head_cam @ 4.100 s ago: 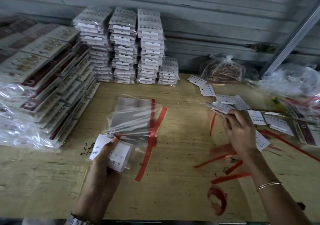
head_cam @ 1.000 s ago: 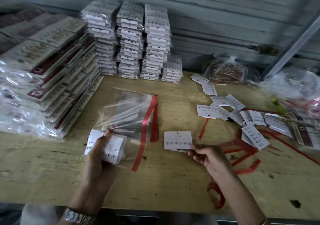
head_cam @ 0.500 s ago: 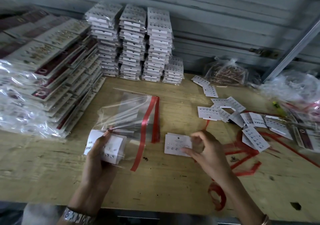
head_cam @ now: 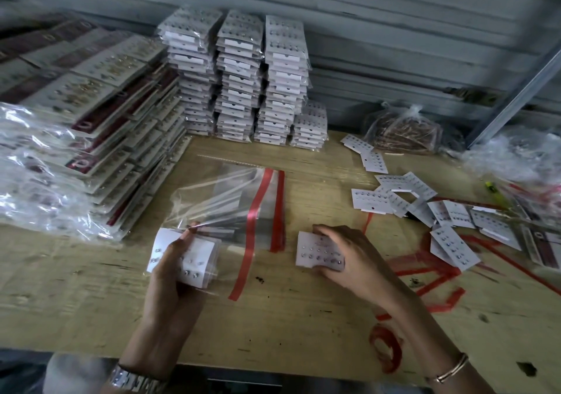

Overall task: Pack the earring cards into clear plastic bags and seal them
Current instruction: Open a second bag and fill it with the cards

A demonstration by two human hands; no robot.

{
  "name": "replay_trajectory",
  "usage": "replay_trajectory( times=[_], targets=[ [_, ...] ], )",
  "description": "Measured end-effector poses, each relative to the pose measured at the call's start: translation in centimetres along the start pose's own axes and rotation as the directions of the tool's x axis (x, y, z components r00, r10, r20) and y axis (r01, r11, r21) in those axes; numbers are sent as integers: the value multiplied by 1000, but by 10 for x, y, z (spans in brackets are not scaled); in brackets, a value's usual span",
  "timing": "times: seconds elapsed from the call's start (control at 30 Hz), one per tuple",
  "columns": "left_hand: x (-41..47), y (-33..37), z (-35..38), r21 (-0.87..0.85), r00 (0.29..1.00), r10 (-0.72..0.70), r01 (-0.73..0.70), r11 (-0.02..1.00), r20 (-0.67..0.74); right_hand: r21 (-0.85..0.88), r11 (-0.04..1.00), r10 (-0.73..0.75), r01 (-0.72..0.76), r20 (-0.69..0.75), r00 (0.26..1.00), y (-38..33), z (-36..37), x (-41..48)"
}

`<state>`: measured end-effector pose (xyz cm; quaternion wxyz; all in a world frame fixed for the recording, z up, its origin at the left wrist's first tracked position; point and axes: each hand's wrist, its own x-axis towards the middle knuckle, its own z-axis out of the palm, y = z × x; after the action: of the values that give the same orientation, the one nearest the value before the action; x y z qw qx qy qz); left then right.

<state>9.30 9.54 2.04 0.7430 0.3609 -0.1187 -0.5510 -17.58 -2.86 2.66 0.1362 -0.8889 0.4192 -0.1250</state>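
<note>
Four packed stacks [head_cam: 243, 90] at back, left hand [head_cam: 173, 272] gripping bagged cards [head_cam: 197, 260], right hand [head_cam: 352, 260] now curled round card [head_cam: 315, 251] on table [head_cam: 288, 327], earlier pinching its right edge, about twelve loose cards [head_cam: 370, 201] at right

1. Two hands: left hand [head_cam: 170, 284], right hand [head_cam: 355, 260].
2. One card bundle [head_cam: 197, 261] in the left hand; one card [head_cam: 315, 252] showing in the right hand.
3. Four bagged stacks [head_cam: 239, 90] beyond the left hand: three tall, one short.
4. About twelve loose cards [head_cam: 368, 200] beyond the right hand, overlapping.
5. One watch [head_cam: 133, 377], one bracelet [head_cam: 452, 371].
</note>
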Motion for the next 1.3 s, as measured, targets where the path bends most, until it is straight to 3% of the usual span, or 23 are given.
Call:
replay_trajectory(
  times=[0.63,0.73,0.87,1.1,1.2,1.3],
  targets=[
    [2,-3,-2,-12,1000,9,-9,1000,2,78,997,17,-30,154,988,8,0,2],
    [1,-4,-2,-29,1000,3,-3,1000,3,142,988,43,-53,71,997,16,-10,6],
    [1,-4,-2,-19,1000,1,-1,1000,15,-44,992,106,-116,-178,978,50,-24,23],
    [1,-4,-2,-37,1000,6,-5,999,23,-270,937,220,-222,-37,975,110,-36,49],
    [2,-4,-2,-41,1000,11,-11,999,12,-220,934,287,-281,-3,958,120,-39,52],
    [2,-4,-2,-34,1000,6,-5,999,9,-210,942,248,-260,-83,965,119,-41,51]
  ],
)
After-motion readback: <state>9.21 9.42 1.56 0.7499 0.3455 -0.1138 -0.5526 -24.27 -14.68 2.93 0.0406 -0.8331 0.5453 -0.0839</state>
